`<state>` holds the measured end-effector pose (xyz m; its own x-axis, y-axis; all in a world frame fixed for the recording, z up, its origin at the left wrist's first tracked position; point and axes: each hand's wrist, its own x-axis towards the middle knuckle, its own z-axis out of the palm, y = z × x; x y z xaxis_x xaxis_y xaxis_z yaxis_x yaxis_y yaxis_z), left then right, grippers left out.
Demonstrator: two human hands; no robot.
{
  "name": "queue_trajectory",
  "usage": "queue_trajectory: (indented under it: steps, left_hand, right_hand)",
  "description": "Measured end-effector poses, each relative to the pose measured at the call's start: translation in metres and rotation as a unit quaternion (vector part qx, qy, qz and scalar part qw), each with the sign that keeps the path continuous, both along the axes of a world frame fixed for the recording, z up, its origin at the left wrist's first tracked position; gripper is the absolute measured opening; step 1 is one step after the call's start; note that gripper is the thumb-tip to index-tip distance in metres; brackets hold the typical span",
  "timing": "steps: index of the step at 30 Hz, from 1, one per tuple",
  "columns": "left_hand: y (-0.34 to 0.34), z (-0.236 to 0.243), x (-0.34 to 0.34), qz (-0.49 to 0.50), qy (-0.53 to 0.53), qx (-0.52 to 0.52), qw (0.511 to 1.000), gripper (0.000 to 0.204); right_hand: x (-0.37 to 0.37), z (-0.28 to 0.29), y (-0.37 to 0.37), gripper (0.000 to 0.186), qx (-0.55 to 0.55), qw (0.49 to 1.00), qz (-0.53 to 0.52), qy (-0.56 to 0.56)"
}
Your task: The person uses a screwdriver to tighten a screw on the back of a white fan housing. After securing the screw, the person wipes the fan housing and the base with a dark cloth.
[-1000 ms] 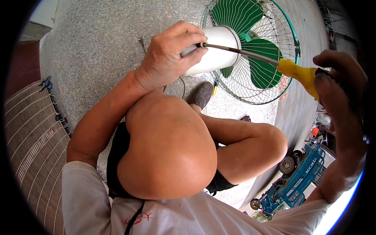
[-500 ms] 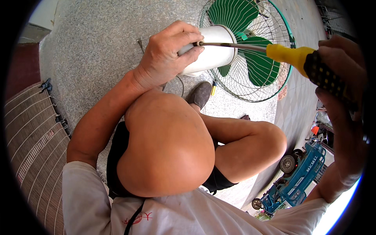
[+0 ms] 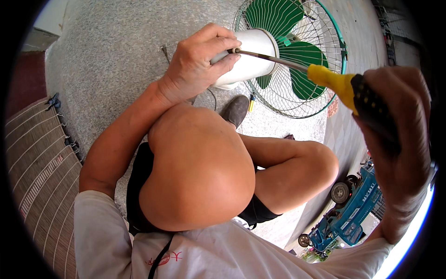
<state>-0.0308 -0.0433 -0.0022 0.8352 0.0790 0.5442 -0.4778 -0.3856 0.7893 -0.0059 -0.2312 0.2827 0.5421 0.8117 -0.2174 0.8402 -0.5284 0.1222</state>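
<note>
An electric fan lies on the floor ahead, with green blades point(image 3: 309, 58) inside a wire guard point(image 3: 283, 109) and a white motor housing point(image 3: 255, 60) toward me. My left hand point(image 3: 195, 60) is closed on a grey cylindrical piece point(image 3: 219, 56) at the housing's near end, thumb and fingers around a small dark hole there. My right hand point(image 3: 404, 107) grips a screwdriver point(image 3: 331, 80) by its yellow and black handle. Its long shaft slants across the housing, and the tip meets the hole between my left fingertips. How deep it sits is hidden.
A yellow-handled tool point(image 3: 252, 103) lies beside my shoe point(image 3: 236, 110), near the guard. Behind the left wrist, a cable end point(image 3: 165, 53) rests on the speckled floor point(image 3: 116, 46). A striped mat point(image 3: 42, 186) is at left, a blue wheeled vehicle point(image 3: 350, 209) at lower right.
My right hand has swung down and slightly left with the screwdriver handle, so the shaft now slopes more steeply. The tip and my left hand stay nearly in place.
</note>
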Motion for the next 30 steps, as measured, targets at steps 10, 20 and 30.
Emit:
queue_trajectory:
  steps: [10,20,30]
  left_hand:
    - [0.001,-0.001,0.003,-0.008,-0.023,0.007,1.0,0.022]
    - [0.004,-0.01,0.001,-0.009,-0.031,-0.002,0.999,0.02]
    - [0.003,0.0,0.001,-0.039,0.039,-0.01,0.998,0.024]
  right_hand:
    - [0.012,0.006,-0.01,0.06,-0.042,0.998,0.042,-0.002]
    - [0.015,-0.01,0.006,0.037,0.093,0.963,-0.249,0.039]
    - [0.02,-0.014,0.012,0.033,0.098,0.994,-0.008,-0.039]
